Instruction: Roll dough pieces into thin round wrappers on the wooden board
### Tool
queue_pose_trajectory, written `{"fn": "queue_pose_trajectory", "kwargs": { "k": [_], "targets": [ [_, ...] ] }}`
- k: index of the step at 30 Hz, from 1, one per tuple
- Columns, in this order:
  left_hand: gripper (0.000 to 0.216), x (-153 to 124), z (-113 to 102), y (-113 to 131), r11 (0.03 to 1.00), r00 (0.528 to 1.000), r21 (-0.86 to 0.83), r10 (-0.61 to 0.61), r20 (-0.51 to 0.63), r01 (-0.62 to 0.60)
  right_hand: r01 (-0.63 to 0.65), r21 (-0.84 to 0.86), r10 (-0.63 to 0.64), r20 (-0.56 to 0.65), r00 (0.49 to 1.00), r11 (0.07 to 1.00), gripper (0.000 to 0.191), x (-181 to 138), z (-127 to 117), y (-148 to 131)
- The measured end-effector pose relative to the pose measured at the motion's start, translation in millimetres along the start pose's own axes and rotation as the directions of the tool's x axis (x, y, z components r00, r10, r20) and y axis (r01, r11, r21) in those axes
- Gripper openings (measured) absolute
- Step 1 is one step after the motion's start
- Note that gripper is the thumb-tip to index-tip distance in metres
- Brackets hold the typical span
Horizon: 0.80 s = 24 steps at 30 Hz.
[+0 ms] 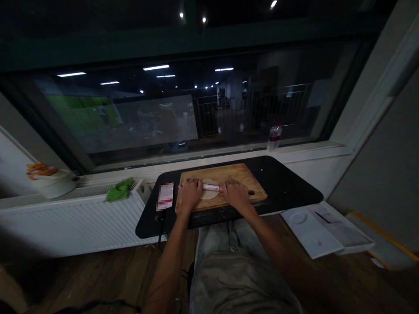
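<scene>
A wooden cutting board (242,174) lies on a small black table (288,183). A flat round of pale dough (209,194) rests on the board. Across the dough lies a red and white rolling pin (212,187). My left hand (190,192) presses down on the pin's left end, fingers curled over it. My right hand (235,193) covers the pin's right end in the same way. Both forearms reach forward over my lap.
A red and white packet (165,196) lies on the table's left part. A green cloth (119,190) sits on the white radiator, a white bowl (54,182) further left. A water bottle (274,137) stands on the windowsill. White trays (324,229) lie on the floor at right.
</scene>
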State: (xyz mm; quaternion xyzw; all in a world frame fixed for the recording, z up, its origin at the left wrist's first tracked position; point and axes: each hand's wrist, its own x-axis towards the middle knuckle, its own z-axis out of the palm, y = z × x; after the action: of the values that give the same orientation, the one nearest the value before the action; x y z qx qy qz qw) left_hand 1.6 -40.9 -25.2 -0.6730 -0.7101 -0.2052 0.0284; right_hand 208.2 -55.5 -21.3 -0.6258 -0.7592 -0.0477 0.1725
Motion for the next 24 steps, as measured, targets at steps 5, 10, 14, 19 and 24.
{"fn": "queue_pose_trajectory", "kwargs": {
  "k": [5,10,14,19,24],
  "targets": [
    [0.045,1.2,2.4,-3.1,0.999,0.999,-0.027,0.047,0.009,-0.046,-0.002,0.011,0.002,-0.025,1.000,1.000,0.048,-30.5,-4.8,-11.5],
    [0.045,2.8,3.6,-4.7,0.998,0.998,-0.026,0.064,0.022,-0.063,-0.005,0.014,0.005,-0.005,1.000,1.000,0.049,-32.6,-5.3,-13.2],
    [0.048,2.2,3.7,-5.1,0.999,0.999,-0.012,0.037,0.030,-0.037,0.007,0.013,-0.006,-0.011,1.000,1.000,0.050,-14.9,-3.9,-6.3],
    [0.049,0.9,4.5,-5.4,1.000,1.000,-0.011,0.025,0.014,-0.025,0.038,-0.013,-0.038,0.022,0.999,0.999,0.051,15.0,-6.8,4.4],
    [0.048,2.0,5.4,-5.9,0.999,1.000,-0.035,0.025,0.011,-0.025,0.037,-0.024,-0.036,0.042,0.998,0.999,0.052,25.3,-6.2,7.9]
  ]
}}
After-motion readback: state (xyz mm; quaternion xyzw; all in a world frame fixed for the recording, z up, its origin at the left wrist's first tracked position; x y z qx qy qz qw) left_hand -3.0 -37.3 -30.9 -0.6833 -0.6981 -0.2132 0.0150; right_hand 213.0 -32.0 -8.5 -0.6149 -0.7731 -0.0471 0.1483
